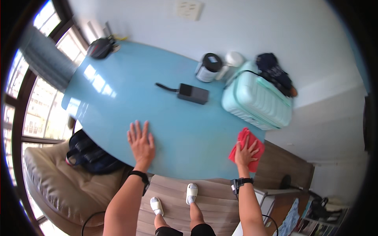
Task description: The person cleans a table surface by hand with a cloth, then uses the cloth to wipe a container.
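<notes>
My left hand (140,143) lies flat on the light blue tabletop (118,98) near its front edge, fingers stretched out and apart, nothing in it. Toward the right end, my right hand (245,154) rests palm down on a folded red cloth (256,151). Its fingers are spread over the cloth and press it against the table by the right edge. A dark rectangular device with a short strap or cable (193,93) lies farther back, between the two hands and beyond them.
A mint-green case (258,98) stands at the back right, dark fabric (273,72) behind it. Beside it are a black-lidded canister (209,67) and a white container (234,59). A black router (101,48) sits at the far left corner. A beige armchair (71,177) holds a dark bag (92,153).
</notes>
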